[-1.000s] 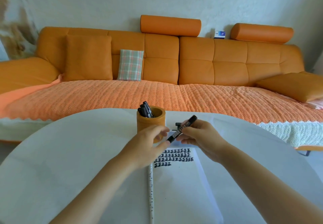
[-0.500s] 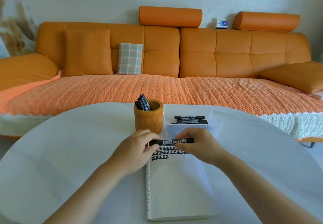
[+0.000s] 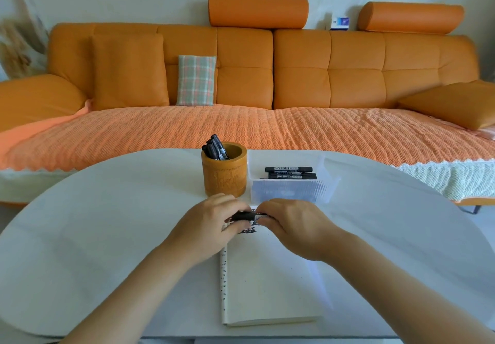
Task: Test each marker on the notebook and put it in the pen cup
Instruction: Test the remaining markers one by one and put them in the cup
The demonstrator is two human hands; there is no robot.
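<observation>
Black ink could streak the table (image 3: 107, 223), or a hand could bump the pen cup (image 3: 224, 177) just beyond, if a jerky cap pull lets the marker (image 3: 247, 216) slip. The left hand (image 3: 211, 223) and right hand (image 3: 292, 227), close together over the far end of the notebook (image 3: 267, 276), each pinch 1 end of it. Its long axis runs left to right, roughly level, and the hands hide which way the tip points.

White lettering is running along the barrels of the black markers (image 3: 289, 169) lying in the clear plastic tray (image 3: 292, 190), too small to be read. A white label is showing on the black marker in hand (image 3: 247, 216), blurred beyond reading. Print on the small blue-and-white box (image 3: 339, 22) sitting on the orange sofa (image 3: 241, 81) is likewise proving illegible.
</observation>
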